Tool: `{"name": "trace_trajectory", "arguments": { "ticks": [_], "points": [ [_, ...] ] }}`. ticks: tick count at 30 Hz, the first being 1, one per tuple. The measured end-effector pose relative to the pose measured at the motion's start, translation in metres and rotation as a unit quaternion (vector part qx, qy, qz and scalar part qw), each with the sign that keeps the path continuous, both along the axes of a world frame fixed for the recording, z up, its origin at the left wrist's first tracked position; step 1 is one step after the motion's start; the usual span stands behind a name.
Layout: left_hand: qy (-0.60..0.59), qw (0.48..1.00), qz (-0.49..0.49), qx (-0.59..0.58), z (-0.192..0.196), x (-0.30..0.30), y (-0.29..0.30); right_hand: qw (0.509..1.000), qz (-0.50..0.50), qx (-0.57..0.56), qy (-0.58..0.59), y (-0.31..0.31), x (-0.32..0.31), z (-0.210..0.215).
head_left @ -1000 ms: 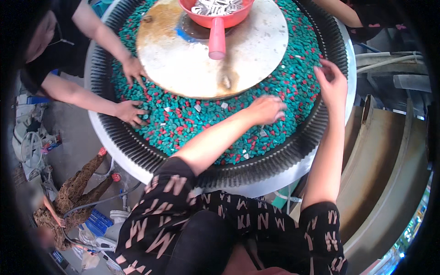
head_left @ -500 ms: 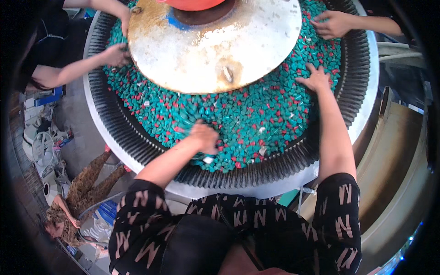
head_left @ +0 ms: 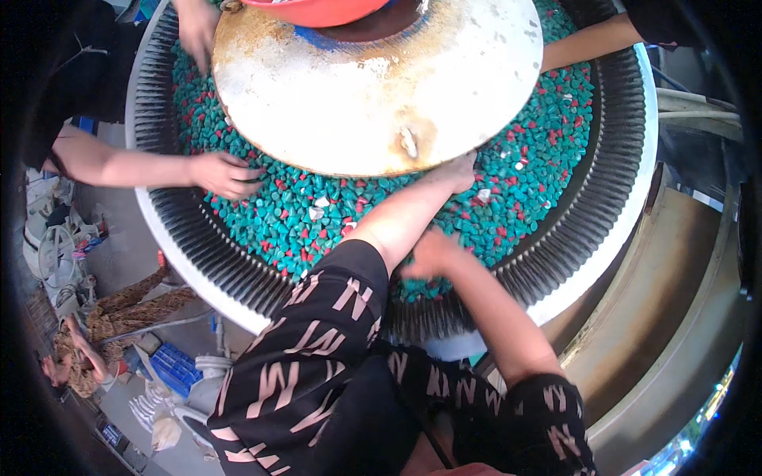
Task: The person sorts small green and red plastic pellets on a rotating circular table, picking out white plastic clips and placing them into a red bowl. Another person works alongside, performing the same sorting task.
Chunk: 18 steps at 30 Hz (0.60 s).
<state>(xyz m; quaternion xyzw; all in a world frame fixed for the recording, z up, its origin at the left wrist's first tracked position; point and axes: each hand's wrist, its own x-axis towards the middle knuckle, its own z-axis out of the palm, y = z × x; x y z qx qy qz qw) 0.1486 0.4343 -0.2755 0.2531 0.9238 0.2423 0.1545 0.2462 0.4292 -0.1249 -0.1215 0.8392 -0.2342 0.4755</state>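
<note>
Small green and red pieces (head_left: 516,170), many cone-like, fill a ring-shaped tub with a ribbed black wall (head_left: 619,198). A few pale pieces lie among them. My left hand (head_left: 459,170) reaches far across to the near edge of the round whitish metal cover (head_left: 341,103); its fingers are mostly hidden. Closer to me, my right hand (head_left: 432,254) is low on the pieces beside my left forearm, blurred, so its grip is unclear. I make out nothing held in either hand.
A red basin (head_left: 325,9) sits on the cover. On the left, a co-worker's hand (head_left: 226,174) touches the pieces, with another hand (head_left: 198,36) beyond it. Someone's forearm (head_left: 591,44) comes in from the far right. Curved metal troughs (head_left: 659,270) stand right of the tub.
My left hand has swept forward and right to the cover's edge. My right hand has come back toward me. The left co-worker's nearer hand has shifted nearer me; the far-right hand went behind the cover.
</note>
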Motion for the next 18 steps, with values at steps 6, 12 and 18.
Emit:
{"name": "trace_trajectory", "arguments": {
  "ticks": [6, 12, 18],
  "points": [
    [-0.321, 0.904, -0.179, -0.217, 0.025, -0.013, -0.056, 0.973, -0.212, -0.090, 0.016, 0.098, -0.015, 0.067],
    [-0.444, 0.802, -0.322, -0.237, 0.090, 0.015, -0.117, 0.949, -0.209, 0.113, 0.207, 0.165, -0.079, -0.009],
    [-0.282, 0.882, -0.267, -0.266, 0.233, 0.022, -0.269, 0.941, -0.076, 0.314, 0.096, 0.104, -0.115, -0.062]
  ]
}}
